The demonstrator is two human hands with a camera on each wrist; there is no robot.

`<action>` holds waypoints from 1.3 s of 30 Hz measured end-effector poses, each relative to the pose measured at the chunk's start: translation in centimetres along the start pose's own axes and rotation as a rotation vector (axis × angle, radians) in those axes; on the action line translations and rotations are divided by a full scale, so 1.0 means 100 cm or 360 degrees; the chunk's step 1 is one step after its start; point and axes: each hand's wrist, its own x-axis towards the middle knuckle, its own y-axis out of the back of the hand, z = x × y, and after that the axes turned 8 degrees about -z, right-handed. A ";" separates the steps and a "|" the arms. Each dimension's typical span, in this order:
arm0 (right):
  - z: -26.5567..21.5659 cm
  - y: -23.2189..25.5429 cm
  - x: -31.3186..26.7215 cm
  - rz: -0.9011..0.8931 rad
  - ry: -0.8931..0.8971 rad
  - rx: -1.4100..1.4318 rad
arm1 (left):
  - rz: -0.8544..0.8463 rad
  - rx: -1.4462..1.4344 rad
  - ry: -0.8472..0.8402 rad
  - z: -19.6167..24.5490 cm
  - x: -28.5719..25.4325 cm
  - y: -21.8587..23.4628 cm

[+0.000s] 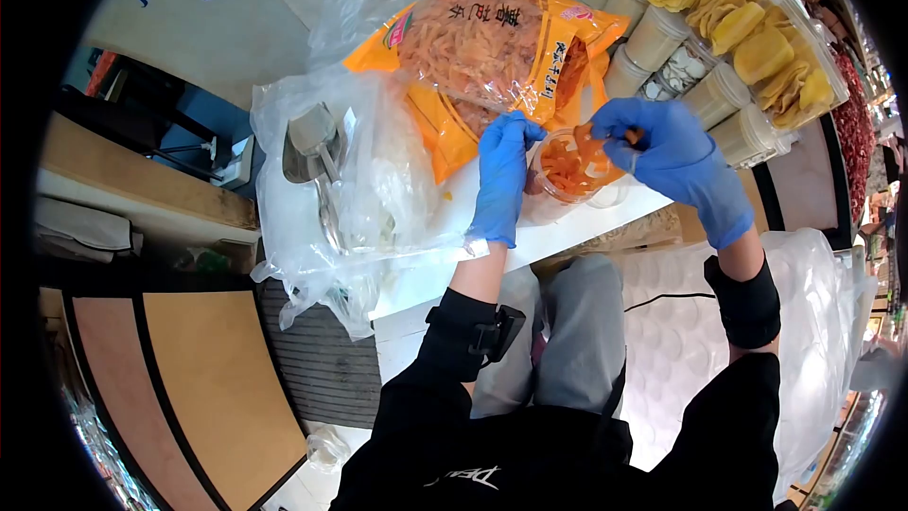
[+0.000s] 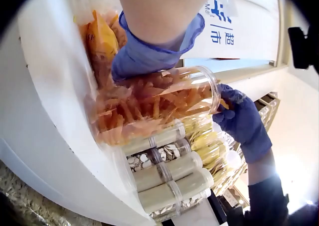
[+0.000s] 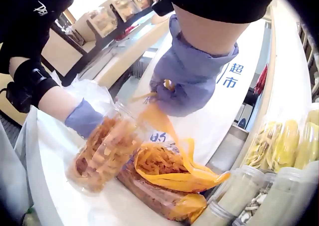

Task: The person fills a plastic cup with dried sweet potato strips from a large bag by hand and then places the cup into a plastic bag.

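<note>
A clear jar (image 1: 566,170) of orange dried strips stands upright on the white surface; its open mouth shows in the left wrist view. Beside it, the blue-gloved left hand (image 1: 503,170) grips the jar near the rim, its fingers partly hidden. Over the jar's other side the gloved right hand (image 1: 676,156) has curled fingers; in the right wrist view this hand (image 3: 184,81) pinches a few orange strips (image 3: 169,85). Just beyond the jar lies a large orange-and-clear bag (image 1: 473,43) of the same strips, its open end (image 3: 159,161) showing in the right wrist view.
A metal scoop (image 1: 310,137) lies on clear plastic bags (image 1: 378,161) at the left. Lidded jars (image 1: 657,38) and a clear container of yellow slices (image 1: 761,52) stand at the back right. The white table's front edge (image 1: 454,279) runs before the person's knees.
</note>
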 end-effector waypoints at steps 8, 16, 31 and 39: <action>-0.020 -0.018 0.030 -0.0399 0.0053 -0.0288 | -0.0012 -0.0228 -0.0062 0.000 -0.001 -0.006; 0.007 -0.034 0.020 -0.0238 0.0382 -0.0478 | -0.0546 0.0040 -0.0204 0.002 -0.039 0.005; -0.005 -0.022 0.000 -0.0155 0.0609 -0.0356 | -0.0372 0.1337 -0.0785 0.030 -0.079 -0.006; -0.027 -0.050 -0.015 -0.0224 0.0408 -0.0187 | -0.0160 0.1144 -0.0759 0.026 -0.103 -0.001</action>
